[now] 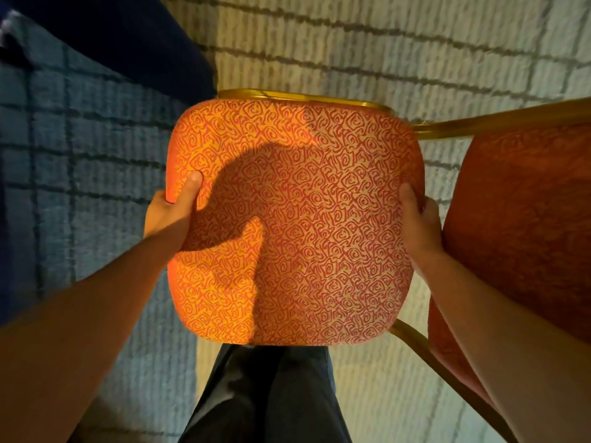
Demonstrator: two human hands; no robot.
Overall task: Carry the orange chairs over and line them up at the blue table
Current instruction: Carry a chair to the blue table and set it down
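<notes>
An orange chair (307,219) with a swirl-patterned seat cushion and gold metal frame fills the middle of the head view, seen from above. My left hand (174,212) grips the seat's left edge, thumb on top and fingers hidden underneath. My right hand (415,219) grips the seat's right edge the same way. The chair's backrest (524,225) shows at the right, with a gold frame bar running along it. The dark blue cloth of the blue table (134,39) hangs at the upper left, close to the seat's far left corner.
A pale carpet (383,46) with dark grid lines lies underneath and ahead. My legs in dark trousers (271,394) stand right behind the seat. The left part of the floor is lit bluish.
</notes>
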